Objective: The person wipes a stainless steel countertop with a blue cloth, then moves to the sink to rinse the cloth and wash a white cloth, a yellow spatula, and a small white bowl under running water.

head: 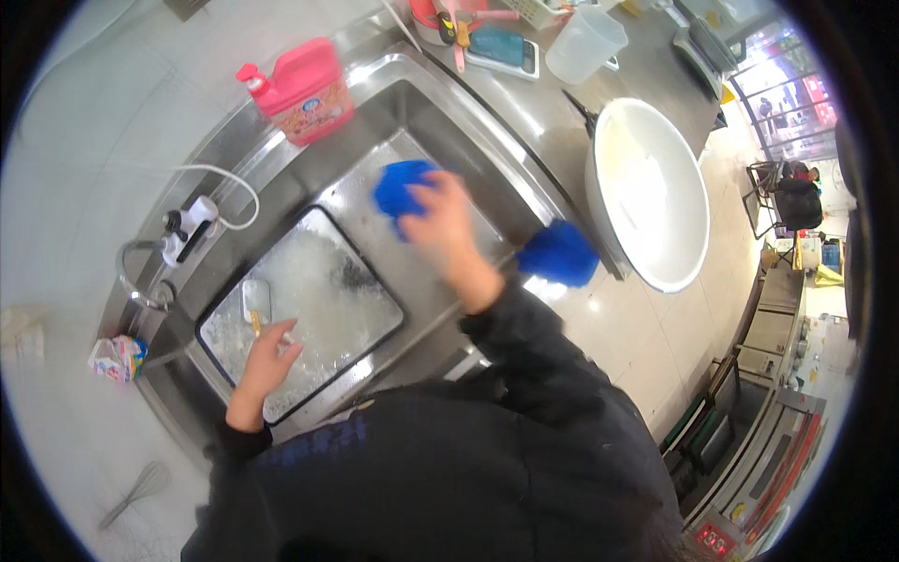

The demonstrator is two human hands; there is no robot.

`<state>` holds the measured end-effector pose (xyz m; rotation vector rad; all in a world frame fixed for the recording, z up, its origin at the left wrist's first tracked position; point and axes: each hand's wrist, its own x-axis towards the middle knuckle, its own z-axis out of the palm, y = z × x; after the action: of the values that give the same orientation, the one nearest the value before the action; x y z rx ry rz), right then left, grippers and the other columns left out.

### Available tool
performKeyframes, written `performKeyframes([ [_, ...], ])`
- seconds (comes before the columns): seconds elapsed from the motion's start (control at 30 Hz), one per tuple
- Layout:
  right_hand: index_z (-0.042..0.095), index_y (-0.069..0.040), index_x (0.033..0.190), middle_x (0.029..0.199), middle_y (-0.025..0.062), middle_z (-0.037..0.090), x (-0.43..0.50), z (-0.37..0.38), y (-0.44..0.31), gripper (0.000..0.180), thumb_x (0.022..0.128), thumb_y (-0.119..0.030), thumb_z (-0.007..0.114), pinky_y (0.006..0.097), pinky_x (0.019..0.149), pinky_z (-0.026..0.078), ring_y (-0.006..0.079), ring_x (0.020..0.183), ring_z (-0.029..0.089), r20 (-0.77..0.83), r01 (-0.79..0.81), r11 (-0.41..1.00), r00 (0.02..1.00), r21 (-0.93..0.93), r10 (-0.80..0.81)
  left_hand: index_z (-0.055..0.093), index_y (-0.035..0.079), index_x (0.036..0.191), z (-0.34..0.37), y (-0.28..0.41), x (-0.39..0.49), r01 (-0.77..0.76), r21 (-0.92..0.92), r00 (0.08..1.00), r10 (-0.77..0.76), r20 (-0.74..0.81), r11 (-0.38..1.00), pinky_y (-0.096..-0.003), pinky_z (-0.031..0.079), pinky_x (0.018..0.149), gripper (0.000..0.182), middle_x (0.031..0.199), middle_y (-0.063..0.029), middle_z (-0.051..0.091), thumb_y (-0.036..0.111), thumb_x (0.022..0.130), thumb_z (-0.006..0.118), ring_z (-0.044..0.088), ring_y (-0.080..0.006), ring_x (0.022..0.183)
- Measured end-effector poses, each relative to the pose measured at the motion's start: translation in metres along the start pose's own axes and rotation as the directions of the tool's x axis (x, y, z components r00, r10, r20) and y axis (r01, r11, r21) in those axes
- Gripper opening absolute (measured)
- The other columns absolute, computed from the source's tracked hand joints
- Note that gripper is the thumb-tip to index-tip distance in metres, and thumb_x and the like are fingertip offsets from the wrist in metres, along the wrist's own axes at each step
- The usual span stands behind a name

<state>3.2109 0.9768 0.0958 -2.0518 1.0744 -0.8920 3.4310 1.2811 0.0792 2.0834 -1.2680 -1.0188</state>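
My right hand (pixel 439 221) is closed around a blue cloth (pixel 402 188), blurred, over the bare part of a stainless steel sink. To the left in the sink lies a dark-rimmed rectangular tray (pixel 365 291) with cloudy, sudsy water in it. My left hand (pixel 270 357) is over the tray's near left side, its fingers apart. Just beyond its fingertips is a small tool with a yellowish handle (pixel 255 322) and a flat metal part (pixel 256 298), in the tray. A second blue cloth (pixel 560 254) lies at the sink's right edge, beside my right sleeve.
A pink pump jug (pixel 309 91) stands on the sink's back ledge. At the left are a faucet (pixel 137 277) and a white plug adapter (pixel 186 232) with a cable. A large white basin (pixel 650 197) is on the right, near a plastic jug (pixel 586 46) and a scale (pixel 527 62).
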Motion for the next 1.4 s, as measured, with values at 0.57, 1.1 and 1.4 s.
performKeyframes([
  [0.57, 0.069, -0.011, 0.091, 0.083, 0.0156, 0.066, -0.119, 0.142, -0.126, 0.024, 0.072, -0.007, 0.054, 0.0399, 0.067, 0.052, 0.0320, 0.078, 0.065, 0.679, -0.034, 0.972, 0.721, 0.231, -0.136, 0.061, 0.004, 0.107, -0.022, 0.066, -0.062, -0.376, 0.610, 0.882, 0.471, 0.005, 0.697, -0.0403, 0.050, 0.080, 0.026, 0.096, -0.0137, 0.065, 0.010, 0.082, 0.056, 0.062, -0.0335, 0.093],
  [1.1, 0.061, -0.002, 0.113, 0.104, 0.0182, 0.065, 0.017, -0.052, 0.015, 0.041, 0.073, -0.006, 0.054, 0.0361, 0.087, 0.048, 0.0302, 0.098, 0.062, -0.198, 0.000, 0.994, 0.980, 0.109, 0.022, 0.063, 0.002, 0.109, 0.040, -0.047, -0.122, 0.003, 0.231, 0.969, 0.055, -0.242, 0.973, -0.0420, 0.041, 0.096, 0.031, 0.119, -0.0205, 0.057, 0.017, 0.082, 0.063, 0.051, -0.0376, 0.114],
  [1.4, 0.057, -0.009, 0.120, 0.125, 0.0207, 0.053, 0.052, -0.124, 0.173, 0.044, 0.079, -0.022, 0.060, 0.0432, 0.095, 0.042, 0.0375, 0.113, 0.052, 0.111, 0.013, 0.774, 0.991, -0.633, 0.074, 0.064, 0.002, 0.108, 0.048, -0.034, -0.118, 0.097, 0.060, 0.993, -0.093, -0.067, 0.993, -0.0387, 0.046, 0.087, 0.028, 0.105, -0.0195, 0.064, 0.015, 0.083, 0.063, 0.060, -0.0359, 0.099],
])
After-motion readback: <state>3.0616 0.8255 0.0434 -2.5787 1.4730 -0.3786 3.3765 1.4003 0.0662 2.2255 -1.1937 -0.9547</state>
